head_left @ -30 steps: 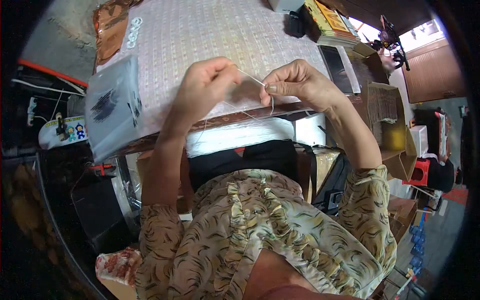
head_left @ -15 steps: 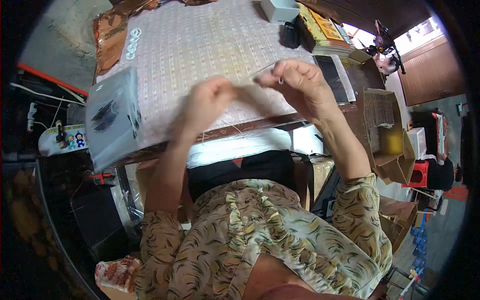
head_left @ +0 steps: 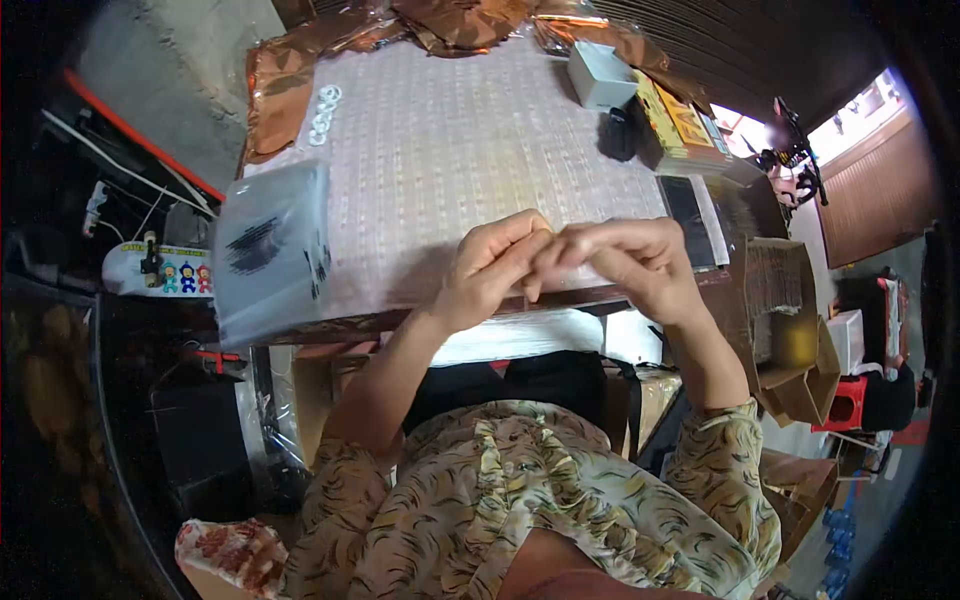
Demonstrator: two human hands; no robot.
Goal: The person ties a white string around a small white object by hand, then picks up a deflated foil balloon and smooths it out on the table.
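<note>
Both hands meet above the front edge of the table (head_left: 440, 130), which has a pale patterned cover. My left hand (head_left: 492, 268) has its fingers curled together, with the fingertips against the other hand. My right hand (head_left: 635, 262) is bent at the fingers, its fingertips touching or crossing those of my left hand and slightly blurred. Anything between the fingertips is too small or too hidden to make out. Left of the hands lies a stack of clear plastic bags (head_left: 270, 250) with black marks. White rings (head_left: 324, 115) lie in a row farther back.
At the back right are a white box (head_left: 602, 76), a black object (head_left: 617, 134) and yellow booklets (head_left: 682, 125). A dark flat panel (head_left: 690, 215) lies near the right edge. An open carton (head_left: 780, 310) stands beside the table. Brown foil (head_left: 276, 100) lines the back left.
The hands were apart over the table; they have come together near its front edge. A small ring seen at my right fingertips no longer shows. The camera view has shifted.
</note>
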